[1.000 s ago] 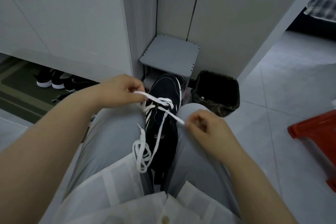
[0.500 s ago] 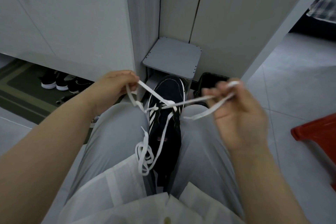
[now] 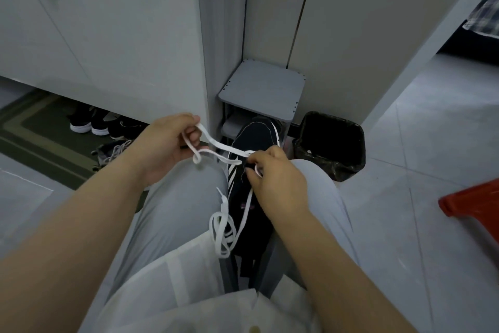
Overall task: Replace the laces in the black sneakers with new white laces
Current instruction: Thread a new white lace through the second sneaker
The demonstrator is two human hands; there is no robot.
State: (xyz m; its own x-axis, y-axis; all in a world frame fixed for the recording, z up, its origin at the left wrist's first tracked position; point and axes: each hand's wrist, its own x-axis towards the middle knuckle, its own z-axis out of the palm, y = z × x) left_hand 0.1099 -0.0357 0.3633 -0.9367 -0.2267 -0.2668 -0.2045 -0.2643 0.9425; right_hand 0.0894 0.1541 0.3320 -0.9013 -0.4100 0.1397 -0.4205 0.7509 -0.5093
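Head camera looks down over the person's lap, where the black sneaker (image 3: 256,170) is wedged toe-away between the two grey-trousered knees.

On the left side, the left hand (image 3: 164,146) is closed on a looped run of the white lace (image 3: 216,146), pinching it up and away from the shoe so the strand stretches fairly taut across to the eyelets. If that pull goes much harder or skews sideways, the lace could drag unevenly through the lower eyelets and leave one end too short to finish.

At centre, the slack tail of the lace hangs in a loose coil (image 3: 222,230) against the inner side of the left thigh, its tip pointing up. That coil could tangle or knot when drawn through, or catch under the sneaker.

Further right, the right hand (image 3: 272,178) has its fingertips pinched shut on the lace at the upper eyelets; whether the tip is already through a hole is hidden by the fingers. A flat lace may twist here, or enter the wrong eyelet and spoil the criss-cross.

Only the knees hold the sneaker, so a sharp tug might tip it forward toward the black-lined bin (image 3: 329,143) just beyond.
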